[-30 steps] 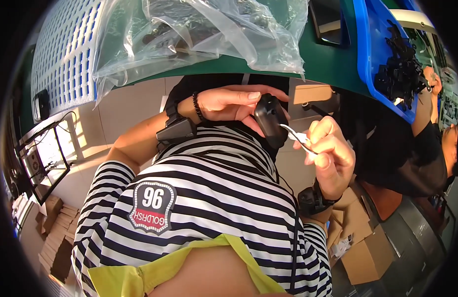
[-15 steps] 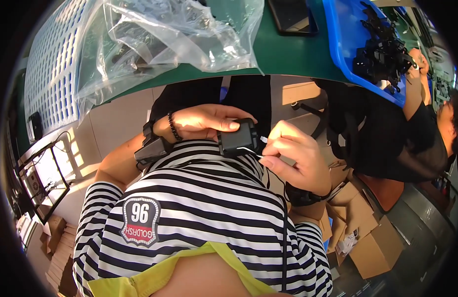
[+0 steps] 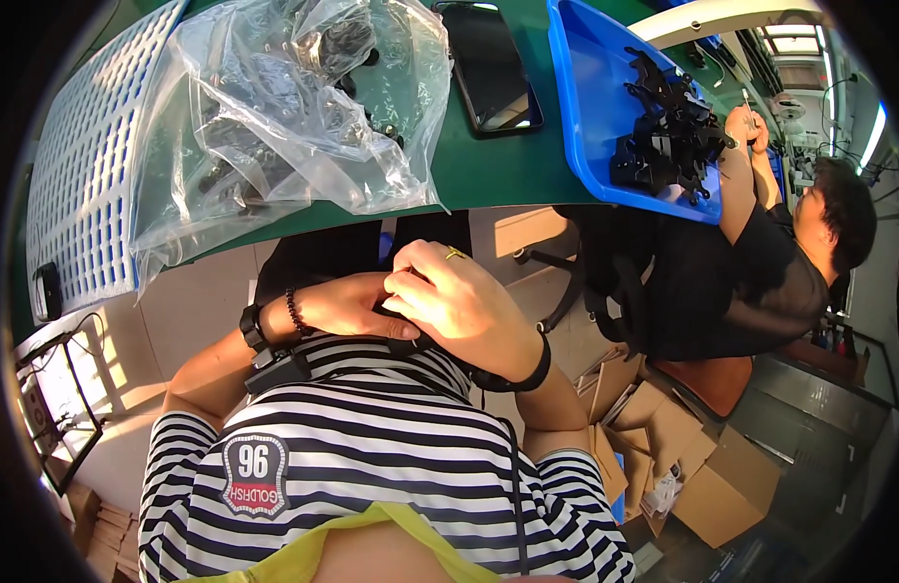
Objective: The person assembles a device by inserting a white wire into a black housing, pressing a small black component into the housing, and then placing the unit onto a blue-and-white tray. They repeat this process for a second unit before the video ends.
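Observation:
My left hand [image 3: 357, 306] is closed round a small black box [image 3: 407, 346], held low in front of my striped shirt. Only a dark bit of the box shows beneath the fingers. Over it lies my right hand [image 3: 459, 301], its fingers curled down against the box and my left fingers. A ring sits on one finger of this hand. Whatever its fingertips hold is hidden behind the knuckles; no thin metal tool is visible now.
On the green table [image 3: 488, 175] lie a clear plastic bag [image 3: 304, 126] with dark parts, a black phone [image 3: 490, 73] and a blue tray [image 3: 580, 146] of black parts. A white perforated tray [image 3: 90, 165] is at left. A co-worker [image 3: 760, 243] sits right, near cardboard boxes [image 3: 726, 486].
My right hand has moved from beside the box to over it and my left hand. The thin metal tool has gone from sight. The view has shifted, showing more of the table.

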Demonstrator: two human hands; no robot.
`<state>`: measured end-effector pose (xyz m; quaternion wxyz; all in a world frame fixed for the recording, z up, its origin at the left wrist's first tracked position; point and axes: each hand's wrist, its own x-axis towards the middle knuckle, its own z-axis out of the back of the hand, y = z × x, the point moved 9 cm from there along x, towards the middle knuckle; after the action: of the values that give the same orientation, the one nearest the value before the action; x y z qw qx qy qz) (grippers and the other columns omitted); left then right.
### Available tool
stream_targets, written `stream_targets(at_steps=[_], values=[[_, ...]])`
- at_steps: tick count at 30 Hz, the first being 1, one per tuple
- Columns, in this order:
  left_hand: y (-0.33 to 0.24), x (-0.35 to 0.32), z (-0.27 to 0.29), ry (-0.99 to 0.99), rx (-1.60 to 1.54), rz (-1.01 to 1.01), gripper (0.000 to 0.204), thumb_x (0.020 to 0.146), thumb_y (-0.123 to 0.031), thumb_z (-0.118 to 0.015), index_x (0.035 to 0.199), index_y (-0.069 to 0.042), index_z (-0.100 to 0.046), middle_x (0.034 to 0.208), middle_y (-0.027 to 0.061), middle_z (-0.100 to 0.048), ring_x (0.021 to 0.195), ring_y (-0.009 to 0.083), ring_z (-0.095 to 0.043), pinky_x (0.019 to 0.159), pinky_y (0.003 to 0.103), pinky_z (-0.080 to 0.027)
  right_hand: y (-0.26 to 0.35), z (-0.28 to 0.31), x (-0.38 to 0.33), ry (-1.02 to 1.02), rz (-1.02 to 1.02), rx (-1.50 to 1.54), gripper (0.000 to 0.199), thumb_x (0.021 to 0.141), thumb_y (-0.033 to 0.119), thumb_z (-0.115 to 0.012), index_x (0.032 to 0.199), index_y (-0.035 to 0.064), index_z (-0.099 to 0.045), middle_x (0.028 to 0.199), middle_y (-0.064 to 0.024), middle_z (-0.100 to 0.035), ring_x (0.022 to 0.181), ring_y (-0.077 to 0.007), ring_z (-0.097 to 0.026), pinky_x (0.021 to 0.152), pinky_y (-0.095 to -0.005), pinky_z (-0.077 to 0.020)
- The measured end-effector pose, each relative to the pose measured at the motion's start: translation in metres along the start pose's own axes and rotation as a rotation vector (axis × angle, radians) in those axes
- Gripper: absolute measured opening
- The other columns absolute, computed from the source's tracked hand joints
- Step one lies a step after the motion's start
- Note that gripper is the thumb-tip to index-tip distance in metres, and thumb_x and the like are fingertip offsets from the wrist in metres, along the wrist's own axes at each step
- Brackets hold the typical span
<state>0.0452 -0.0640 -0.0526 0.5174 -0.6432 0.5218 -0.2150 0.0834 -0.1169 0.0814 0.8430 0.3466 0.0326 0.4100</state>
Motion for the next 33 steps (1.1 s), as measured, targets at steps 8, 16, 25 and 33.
stream_targets(at_steps=[8,16,25,33], values=[[0.017,-0.023,0.025,-0.123,-0.271,-0.019,0.052,0.094,-0.017,-0.075,0.138,-0.001,-0.052,0.114,0.0019,-0.064,0.104,0.0089,-0.058,0.093,0.026,-0.048,-0.041,0.160,-0.048,-0.674,-0.387,-0.385,0.010,0.088,0.004,-0.075,0.091,-0.0001,-0.066,0.089,-0.0102,-0.064,0.075,-0.0244,-0.062,0.069,-0.0316,-0.0500],[0.050,-0.028,0.033,-0.288,-0.537,0.039,0.055,0.094,-0.017,-0.074,0.139,-0.003,-0.048,0.120,0.0048,-0.067,0.110,0.0126,-0.062,0.099,0.028,-0.048,-0.103,0.201,-0.051,-0.531,-0.480,-0.781,0.019,0.091,0.018,-0.074,0.096,0.0001,-0.071,0.085,-0.0129,-0.067,0.077,-0.0333,-0.063,0.074,-0.0406,-0.0510],[0.043,-0.026,0.030,-0.276,-0.699,-0.010,0.043,0.096,-0.020,-0.071,0.131,-0.004,-0.052,0.115,0.0115,-0.069,0.105,0.0240,-0.070,0.093,0.037,-0.057,-0.103,0.217,-0.045,-0.801,-0.471,-0.557,0.017,0.095,0.015,-0.068,0.097,-0.0017,-0.069,0.088,-0.0141,-0.072,0.067,-0.0235,-0.066,0.064,-0.0348,-0.0521],[0.051,-0.018,0.031,-0.268,-0.689,0.019,0.043,0.097,-0.022,-0.071,0.130,-0.004,-0.051,0.117,0.0141,-0.069,0.106,0.0279,-0.071,0.092,0.040,-0.058,-0.127,0.227,-0.043,-0.700,-0.668,-0.345,0.017,0.102,0.011,-0.059,0.110,-0.0025,-0.064,0.089,-0.0115,-0.074,0.058,-0.0149,-0.065,0.058,-0.0274,-0.0516]])
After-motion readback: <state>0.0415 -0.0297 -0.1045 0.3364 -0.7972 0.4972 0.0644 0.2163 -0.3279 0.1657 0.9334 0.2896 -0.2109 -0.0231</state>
